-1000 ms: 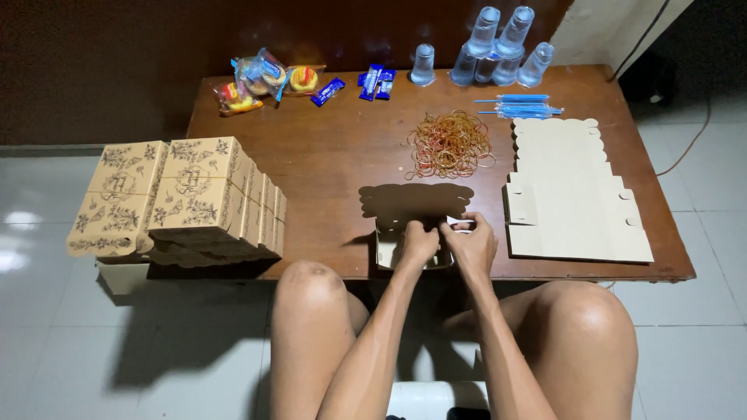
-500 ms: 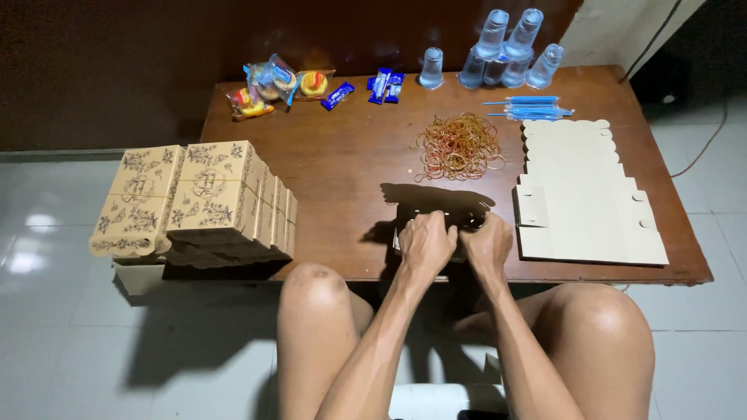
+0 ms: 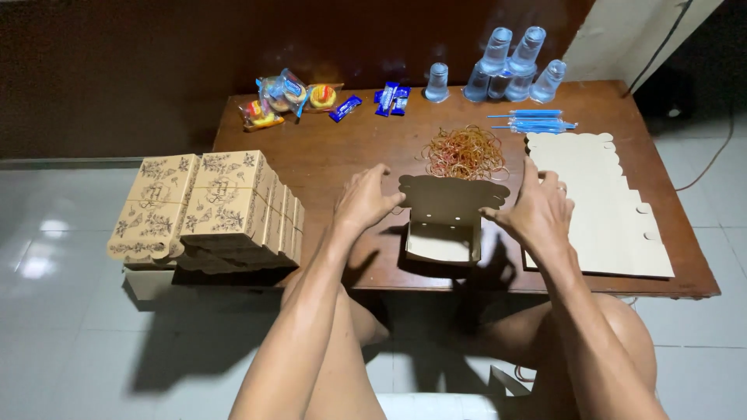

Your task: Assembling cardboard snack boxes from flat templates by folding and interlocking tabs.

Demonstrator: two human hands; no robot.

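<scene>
While both hands flank it, half-folded box (image 3: 443, 225) sits between left hand (image 3: 364, 201) and right hand (image 3: 537, 211); fingers spread wide, lid upright.

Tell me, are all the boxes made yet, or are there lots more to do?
Not yet. A pile of finished patterned boxes is stacked at the left edge of the table. One half-folded box is being shaped now: the left hand and right hand are at the ends of its raised scalloped flap. A stack of flat blanks waits on the right, so more folding looks left.
</scene>
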